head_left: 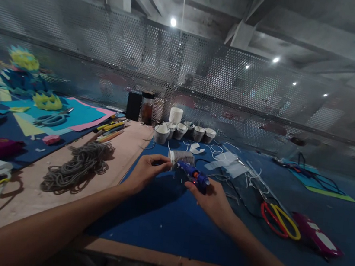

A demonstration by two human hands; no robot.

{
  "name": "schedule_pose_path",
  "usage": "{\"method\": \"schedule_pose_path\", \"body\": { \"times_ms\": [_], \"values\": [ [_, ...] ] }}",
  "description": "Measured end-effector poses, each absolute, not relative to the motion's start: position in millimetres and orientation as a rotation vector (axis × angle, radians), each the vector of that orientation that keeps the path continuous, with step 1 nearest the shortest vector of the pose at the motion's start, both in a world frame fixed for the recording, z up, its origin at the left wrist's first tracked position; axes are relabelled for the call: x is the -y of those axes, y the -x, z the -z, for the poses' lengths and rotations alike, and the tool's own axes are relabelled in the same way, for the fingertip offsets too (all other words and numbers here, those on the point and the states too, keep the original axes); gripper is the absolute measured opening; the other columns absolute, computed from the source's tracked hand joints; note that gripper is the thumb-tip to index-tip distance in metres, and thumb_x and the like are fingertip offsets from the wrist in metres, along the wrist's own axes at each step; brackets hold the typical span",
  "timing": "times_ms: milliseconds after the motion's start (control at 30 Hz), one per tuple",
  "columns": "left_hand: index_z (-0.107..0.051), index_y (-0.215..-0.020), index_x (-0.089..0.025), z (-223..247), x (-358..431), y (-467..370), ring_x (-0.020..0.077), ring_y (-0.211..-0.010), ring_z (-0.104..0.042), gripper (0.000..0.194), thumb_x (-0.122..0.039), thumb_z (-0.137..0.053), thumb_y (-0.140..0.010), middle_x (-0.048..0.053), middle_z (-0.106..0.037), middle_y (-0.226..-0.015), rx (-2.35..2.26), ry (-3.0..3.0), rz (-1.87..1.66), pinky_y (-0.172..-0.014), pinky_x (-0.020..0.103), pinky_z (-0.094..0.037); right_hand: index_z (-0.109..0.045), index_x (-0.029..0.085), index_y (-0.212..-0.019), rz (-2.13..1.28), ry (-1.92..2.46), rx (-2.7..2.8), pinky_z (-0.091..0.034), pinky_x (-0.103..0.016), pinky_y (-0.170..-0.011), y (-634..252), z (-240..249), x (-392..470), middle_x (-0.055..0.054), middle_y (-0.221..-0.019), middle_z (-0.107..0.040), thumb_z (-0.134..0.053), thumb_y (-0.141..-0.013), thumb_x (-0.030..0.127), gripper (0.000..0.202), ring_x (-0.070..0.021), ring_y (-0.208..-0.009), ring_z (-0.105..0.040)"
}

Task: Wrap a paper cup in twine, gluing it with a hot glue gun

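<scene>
My left hand (151, 171) pinches the white rim of a paper cup (183, 157), which lies on its side and looks wrapped in grey cord. A blue glue gun (193, 173) with an orange part is gripped in my right hand (213, 194). Its front end reaches the cup's near side; whether the tip touches is too small to tell. Behind the cup stand several small grey-covered cups (161, 134) with white rims, and a stack of plain white cups (176, 115).
A heap of grey cord (81, 166) lies left on a pale board. Right are scissors (279, 220) with red and yellow handles, a purple device (317, 236) and clear plastic scraps (229, 163). A lidded jar (147, 108) stands before the perforated metal screen (204, 75). Blue scissors (53, 119) rest on coloured sheets.
</scene>
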State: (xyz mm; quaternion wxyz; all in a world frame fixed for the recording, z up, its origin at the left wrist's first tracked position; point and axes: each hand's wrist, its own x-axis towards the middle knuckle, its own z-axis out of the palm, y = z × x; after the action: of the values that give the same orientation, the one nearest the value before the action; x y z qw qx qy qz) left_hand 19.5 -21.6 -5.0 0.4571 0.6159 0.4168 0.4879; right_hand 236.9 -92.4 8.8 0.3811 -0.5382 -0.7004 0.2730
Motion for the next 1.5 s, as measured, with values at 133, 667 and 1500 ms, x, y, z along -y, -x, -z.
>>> {"method": "schedule_pose_path", "body": {
  "times_ms": [133,667,1500],
  "values": [
    [-0.076,-0.084,-0.016,9,19,-18,0.0188,-0.076,-0.065,0.027,-0.041,-0.074,-0.075,0.005,-0.073,-0.077,-1.001,-1.514,-1.204,-0.073,0.028,-0.051,-0.059,0.019,-0.077,-0.727,1.37,1.771,-0.037,-0.024,-0.048,-238,-6,92,0.004,-0.057,-0.05,-0.063,-0.085,0.053,0.036,-0.0124,-0.052,-0.048],
    [-0.075,-0.082,-0.015,9,17,-17,0.0156,-0.074,-0.063,0.023,-0.037,-0.075,-0.076,0.004,-0.071,-0.076,-0.954,-1.433,-1.228,-0.073,0.027,-0.05,-0.052,0.021,-0.073,-0.696,1.368,1.804,-0.037,-0.024,-0.051,-236,-3,92,0.004,-0.059,-0.051,-0.063,-0.085,0.052,0.035,-0.0133,-0.055,-0.049],
    [-0.075,-0.081,-0.015,12,5,-9,0.0139,-0.073,-0.061,0.021,-0.035,-0.077,-0.073,0.003,-0.069,-0.076,-0.866,-1.265,-1.237,-0.072,0.027,-0.049,-0.061,0.02,-0.104,-0.628,1.175,2.159,-0.043,-0.024,-0.064,-256,-21,96,-0.001,-0.085,-0.065,-0.064,-0.088,0.034,0.022,-0.0146,-0.07,-0.059]
  ]
}}
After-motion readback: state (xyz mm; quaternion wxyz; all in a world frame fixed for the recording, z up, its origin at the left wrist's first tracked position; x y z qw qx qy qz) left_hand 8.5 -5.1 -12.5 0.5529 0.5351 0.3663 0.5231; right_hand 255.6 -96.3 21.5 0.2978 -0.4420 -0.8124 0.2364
